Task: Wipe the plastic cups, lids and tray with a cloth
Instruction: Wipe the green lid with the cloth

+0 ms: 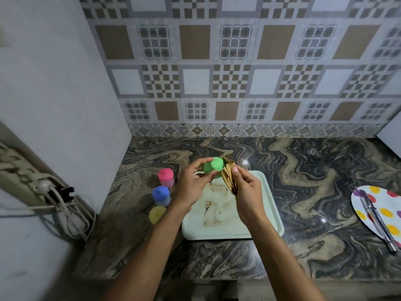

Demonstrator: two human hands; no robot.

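The green cup (213,168) is held in the air above the far edge of the tray (195,227), lifted off the table (314,192). The left hand (191,187) grips it, the fingers (199,164) curled round its rounded side from above and below. It is opaque, matte plastic with a narrower raised part facing the camera; whether that is a lid or the cup's base cannot be told, nor whether anything is inside.

The cloth (227,177) – tan, soft and bunched into folds – touches the right side of the green cup. The right hand (245,192) pinches it, thumb pressed on the fabric and the other fingers curled behind, with a loose end hanging down towards the tray.

The tray is a pale rectangle with rounded corners and a low raised rim. It holds no cups, only brownish smears and dark streaks across its middle.

Left of the tray three more plastic pieces stand in a row on the table. The pink cup (166,178) is farthest back, with a solid pink domed lid over a paler body. The blue cup (161,195) is built the same way, and the yellow piece (157,214) is nearest – round and flat-topped.

The table is glossy stone with swirling black and beige veins. At its right edge lies a white plate (382,205) with coloured dots, and long metal utensils (377,220) rest across it. Behind is a wall (238,72) of patterned tiles in brown, grey and white.
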